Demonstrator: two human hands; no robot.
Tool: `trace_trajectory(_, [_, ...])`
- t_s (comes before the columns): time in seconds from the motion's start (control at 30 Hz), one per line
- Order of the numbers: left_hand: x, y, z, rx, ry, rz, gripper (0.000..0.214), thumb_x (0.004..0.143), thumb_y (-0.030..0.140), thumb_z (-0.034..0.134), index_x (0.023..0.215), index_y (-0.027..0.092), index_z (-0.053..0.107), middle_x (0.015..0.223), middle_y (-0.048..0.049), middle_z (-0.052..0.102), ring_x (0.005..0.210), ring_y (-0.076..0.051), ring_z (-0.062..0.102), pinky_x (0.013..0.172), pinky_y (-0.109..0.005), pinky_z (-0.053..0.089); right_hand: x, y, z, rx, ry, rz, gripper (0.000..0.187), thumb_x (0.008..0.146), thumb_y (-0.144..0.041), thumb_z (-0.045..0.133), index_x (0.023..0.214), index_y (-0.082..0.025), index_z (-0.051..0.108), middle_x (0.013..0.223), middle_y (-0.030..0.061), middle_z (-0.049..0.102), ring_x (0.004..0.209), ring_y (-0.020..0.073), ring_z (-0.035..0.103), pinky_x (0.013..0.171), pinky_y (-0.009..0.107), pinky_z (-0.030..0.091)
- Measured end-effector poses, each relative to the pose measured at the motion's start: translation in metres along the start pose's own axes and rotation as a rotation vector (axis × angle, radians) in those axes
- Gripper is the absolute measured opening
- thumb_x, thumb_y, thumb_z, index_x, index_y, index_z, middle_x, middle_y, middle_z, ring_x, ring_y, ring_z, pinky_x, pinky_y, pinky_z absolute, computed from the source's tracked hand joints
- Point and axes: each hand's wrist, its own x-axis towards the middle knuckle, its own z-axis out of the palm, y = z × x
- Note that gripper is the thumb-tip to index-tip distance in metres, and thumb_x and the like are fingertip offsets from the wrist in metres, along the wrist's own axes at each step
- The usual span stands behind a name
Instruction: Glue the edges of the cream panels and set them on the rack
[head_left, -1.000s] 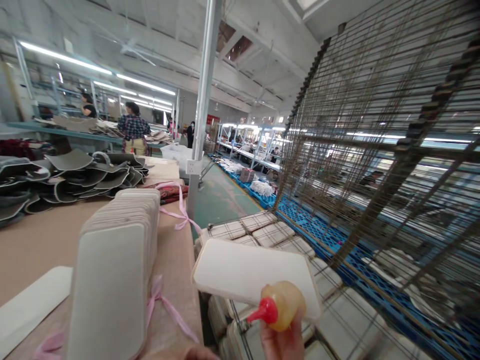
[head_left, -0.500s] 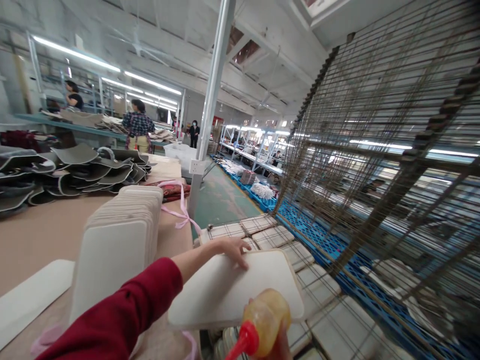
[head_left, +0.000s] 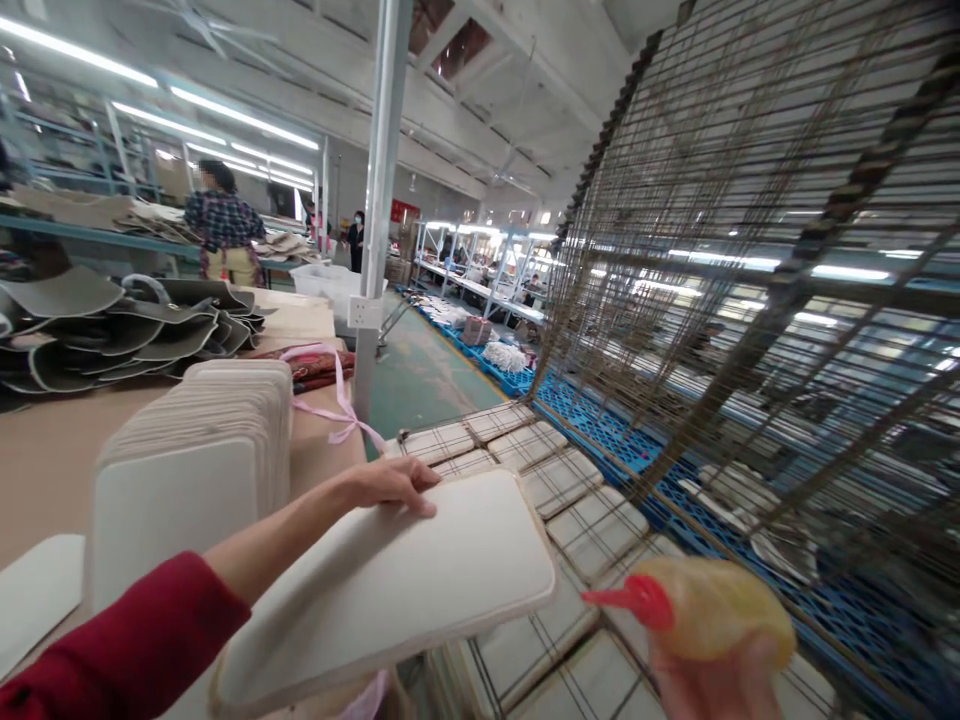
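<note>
My left hand grips the far edge of a white rounded panel, its thumb on top and the other fingers out of sight beneath. The panel is tilted and extends over the corner of the table and part of the rack. My right hand, blurred, is wrapped round a yellowish squeeze bottle with a red nozzle. The bottle lies on its side in the air, nozzle pointing left toward the panel but apart from it. Beneath, similar panels lie in rows under the wires of a rack.
A row of upright white panels stands on the brown table at left, near grey curved pieces and a pink ribbon. A wire rack frame rises at right above blue pallets. A metal post stands ahead.
My right hand has moved the bottle to the right, away from the panel, and its nozzle has swung from down-left to left. My left hand has shifted left with the panel. The camera view has turned right.
</note>
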Motion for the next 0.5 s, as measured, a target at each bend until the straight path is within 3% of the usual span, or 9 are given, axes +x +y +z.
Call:
trace_trajectory(0.03, [-0.003,0.002,0.002,-0.011,-0.026,-0.021,0.022,0.057,0.030,0.077,0.074,0.017,0.070,0.063,-0.0010,0.066,0.054,-0.016,0.058,0.046,-0.021,0.041,0.007,-0.008,0.002,-0.027,0.011,-0.015,0.075,0.047,-0.062,0.081,0.113,-0.033,0.061,0.134,-0.0057,0.049,0.127,0.0205,0.040,0.072,0.021,0.056])
trace_trajectory(0.1, [-0.007,0.006,0.006,-0.021,-0.068,-0.061,0.024,0.058,0.029,0.077,0.077,0.017,0.072,0.067,-0.0024,0.068,0.057,-0.018,0.061,0.047,-0.022,0.044,0.018,-0.019,0.003,-0.105,-0.040,-0.071,0.077,0.050,-0.060,0.081,0.117,-0.032,0.058,0.136,-0.0028,0.047,0.128,0.0210,0.037,0.074,0.022,0.054])
trace_trajectory(0.2, [-0.012,0.012,0.011,-0.027,-0.090,-0.114,0.020,0.056,0.022,0.077,0.075,0.017,0.072,0.070,-0.0036,0.070,0.060,-0.020,0.063,0.048,-0.022,0.046,0.026,-0.029,0.001,-0.232,-0.191,-0.134,0.065,0.063,-0.056,0.074,0.119,-0.028,0.057,0.133,0.0076,0.049,0.121,0.0267,0.047,0.086,0.038,0.052])
trace_trajectory(0.27, [-0.014,0.015,0.014,-0.061,-0.062,-0.153,0.022,0.052,0.014,0.078,0.074,0.017,0.072,0.070,-0.0034,0.070,0.062,-0.022,0.065,0.048,-0.025,0.049,0.027,-0.031,-0.002,-0.273,-0.271,-0.102,0.065,0.060,-0.055,0.076,0.115,-0.025,0.059,0.128,0.0128,0.053,0.117,0.0313,0.050,0.089,0.048,0.049])
trace_trajectory(0.5, [-0.022,0.023,0.023,-0.116,-0.099,-0.177,0.024,0.056,0.006,0.073,0.079,0.014,0.072,0.074,-0.0066,0.072,0.070,-0.027,0.068,0.056,-0.031,0.053,0.022,-0.029,-0.002,-0.243,-0.293,-0.145,0.074,0.057,-0.051,0.078,0.124,-0.031,0.052,0.136,0.0080,0.046,0.122,0.0309,0.044,0.101,0.051,0.037])
